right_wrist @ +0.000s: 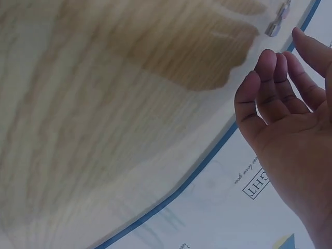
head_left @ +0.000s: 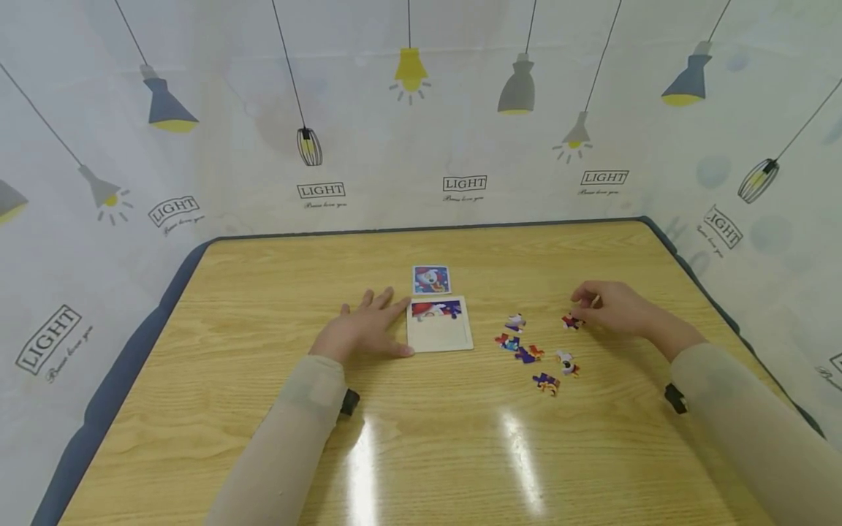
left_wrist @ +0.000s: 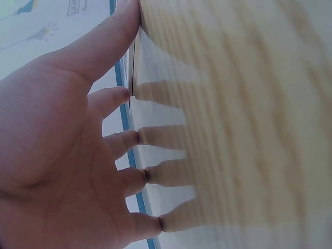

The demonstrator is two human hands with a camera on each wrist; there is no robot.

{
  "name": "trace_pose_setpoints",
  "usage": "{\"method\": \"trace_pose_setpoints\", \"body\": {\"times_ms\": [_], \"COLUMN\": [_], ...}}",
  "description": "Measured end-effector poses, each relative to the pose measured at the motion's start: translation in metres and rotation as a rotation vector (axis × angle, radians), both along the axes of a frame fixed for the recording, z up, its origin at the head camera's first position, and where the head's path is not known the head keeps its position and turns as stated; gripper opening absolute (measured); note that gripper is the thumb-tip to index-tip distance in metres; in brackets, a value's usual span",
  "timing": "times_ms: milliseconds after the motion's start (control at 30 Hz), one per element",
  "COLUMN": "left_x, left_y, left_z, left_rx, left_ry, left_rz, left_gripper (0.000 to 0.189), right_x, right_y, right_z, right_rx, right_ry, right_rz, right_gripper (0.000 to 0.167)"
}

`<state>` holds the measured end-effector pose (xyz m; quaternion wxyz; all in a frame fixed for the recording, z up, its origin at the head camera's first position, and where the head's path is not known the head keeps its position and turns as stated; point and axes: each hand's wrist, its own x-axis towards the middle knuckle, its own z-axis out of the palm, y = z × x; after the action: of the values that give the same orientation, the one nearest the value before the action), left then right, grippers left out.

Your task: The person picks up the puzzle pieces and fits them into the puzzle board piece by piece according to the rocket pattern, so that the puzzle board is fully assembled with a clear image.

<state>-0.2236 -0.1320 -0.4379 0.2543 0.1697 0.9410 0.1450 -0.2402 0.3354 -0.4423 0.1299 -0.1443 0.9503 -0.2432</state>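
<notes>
A shallow white puzzle board [head_left: 439, 337] lies mid-table, with joined pieces [head_left: 436, 310] of a red, white and purple picture along its top. My left hand [head_left: 368, 329] rests on the table with fingers spread, thumb and index fingertips at the board's left edge. In the left wrist view its palm [left_wrist: 57, 155] shows, fingertips down on the wood. My right hand [head_left: 615, 307] hovers beside a dark red puzzle piece [head_left: 571, 321], its fingertips overlapping it in the head view. From the right wrist, the fingers [right_wrist: 270, 93] bend loosely, thumb apart, with nothing visible between them.
Several loose puzzle pieces [head_left: 526, 355] are scattered between the board and my right hand. Just behind the board lies a small square picture card [head_left: 431, 280]. A lamp-printed cloth [head_left: 395, 146] stands around the wooden table [head_left: 263, 285].
</notes>
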Motion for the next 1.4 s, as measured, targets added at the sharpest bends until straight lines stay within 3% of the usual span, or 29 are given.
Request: {"method": "trace_pose_setpoints", "body": {"times_ms": [367, 600, 800, 1133, 1400], "left_x": [0.001, 0.001, 0.002, 0.001, 0.001], "left_y": [0.002, 0.001, 0.0, -0.001, -0.001], "left_z": [0.002, 0.001, 0.002, 0.002, 0.0], "left_rx": [0.008, 0.015, 0.019, 0.013, 0.009], "left_ry": [-0.003, -0.012, -0.008, -0.01, -0.005], "left_rz": [0.008, 0.012, 0.014, 0.007, 0.006], "left_gripper": [0.103, 0.102, 0.102, 0.101, 0.102], "right_x": [-0.003, -0.006, -0.007, -0.016, -0.02], "right_y": [0.009, 0.005, -0.011, -0.071, -0.078], "right_z": [-0.005, -0.005, 0.0, 0.002, -0.006], "right_rx": [0.044, 0.069, 0.051, 0.016, 0.027], "right_ry": [-0.092, -0.13, -0.093, -0.098, -0.081], "right_rz": [-0.03, -0.007, 0.069, 0.25, 0.33], "right_gripper": [0.051, 0.047, 0.036, 0.038, 0.032]}}
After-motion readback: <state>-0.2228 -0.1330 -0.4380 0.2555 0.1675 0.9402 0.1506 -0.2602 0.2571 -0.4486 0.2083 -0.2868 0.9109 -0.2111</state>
